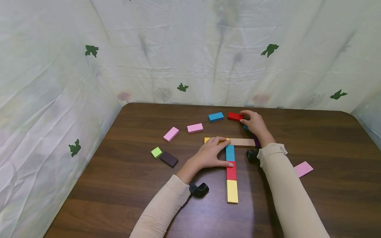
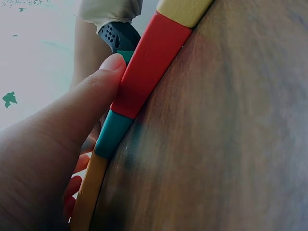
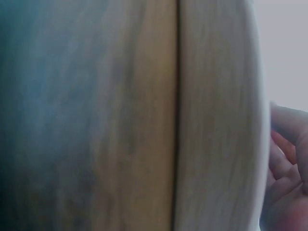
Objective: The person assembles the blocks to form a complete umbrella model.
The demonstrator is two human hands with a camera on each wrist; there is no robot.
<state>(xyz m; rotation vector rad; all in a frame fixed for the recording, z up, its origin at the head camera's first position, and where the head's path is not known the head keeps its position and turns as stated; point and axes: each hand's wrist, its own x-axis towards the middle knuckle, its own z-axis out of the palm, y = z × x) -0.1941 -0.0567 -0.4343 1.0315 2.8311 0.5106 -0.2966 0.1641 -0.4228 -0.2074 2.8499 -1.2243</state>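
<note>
"What's the setting?"

"A dark brown wood-grain table (image 1: 119, 185), shiny at the near side, with rounded far corners. Behind it hangs a creased white fabric curtain (image 1: 190, 49) with faded flowers and green bird-like shapes."

"Any writing?"

"Small dark lettering on the beige cloth right sleeve (image 1: 275, 152), at the cuff; I can't read it."

"And the blocks?"

"Take the straight column of flat, wood-like blocks (image 1: 231, 175) as landmark. Its long axis runs from near to far: yellow nearest, then red, then blue. A crossbar lies across its far end, running left to right: a flat yellow block (image 1: 206, 140), a long tan block (image 1: 242, 142), then a dark purple block (image 1: 257, 142)."

"The left hand?"

"The left hand (image 1: 209, 153) lies over the left of the column, thumb spread well apart from the fingers; the thumb touches the column's red block, and the fingers reach over the crossbar's yellow one."

"The right?"

"The right hand (image 1: 256, 123) is beyond the column's far end. Its bent thumb and forefinger flank the right end of a red rectangular block (image 1: 234, 116) there; I can't tell whether they clamp it."

"That block's direction?"

"Its long axis runs roughly left to right, crosswise to the column."
</note>
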